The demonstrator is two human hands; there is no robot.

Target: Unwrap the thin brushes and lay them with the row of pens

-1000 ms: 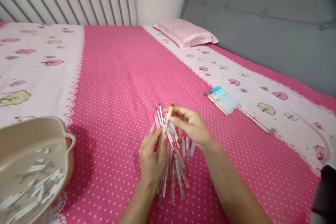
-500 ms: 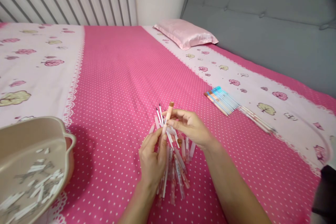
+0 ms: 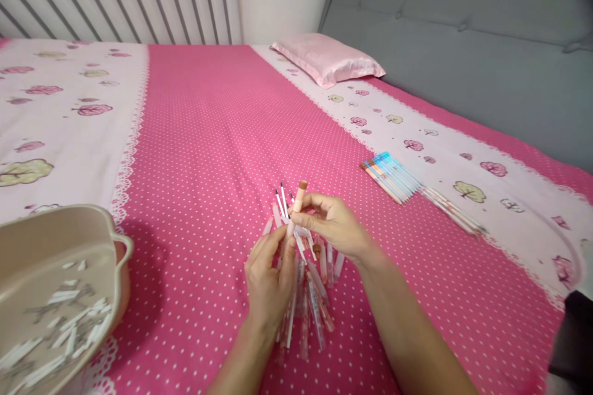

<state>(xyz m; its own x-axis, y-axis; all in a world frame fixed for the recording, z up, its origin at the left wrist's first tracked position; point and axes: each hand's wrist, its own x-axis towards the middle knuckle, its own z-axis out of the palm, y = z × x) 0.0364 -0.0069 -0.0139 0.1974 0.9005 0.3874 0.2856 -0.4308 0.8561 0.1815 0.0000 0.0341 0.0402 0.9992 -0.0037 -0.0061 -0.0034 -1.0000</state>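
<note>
Between my two hands stands a tilted pen (image 3: pixel 300 195), peach coloured with a brown end pointing up. My left hand (image 3: pixel 271 265) pinches its pale lower part between thumb and fingers. Higher up, my right hand (image 3: pixel 327 219) grips the peach part with thumb and index finger. Whether the two parts are joined is hidden by the fingers. Below my hands lies a loose pile of clear and pink pen barrels (image 3: pixel 315 315). White pen refills (image 3: pixel 280 200) with dark tips stick out behind my fingers, partly covered by them.
On the right, a row of blue and peach pens (image 3: pixel 391 176) lies beside several thin white-and-red sticks (image 3: pixel 454 211). A beige basin (image 3: pixel 104 222) at the left holds many small white pieces. A pink pillow (image 3: pixel 328 58) rests by the grey headboard (image 3: pixel 463 55).
My right hand has shifted very slightly down along the pen, closer to my left fingers. Both hands keep their hold, and the surrounding things stay put.
</note>
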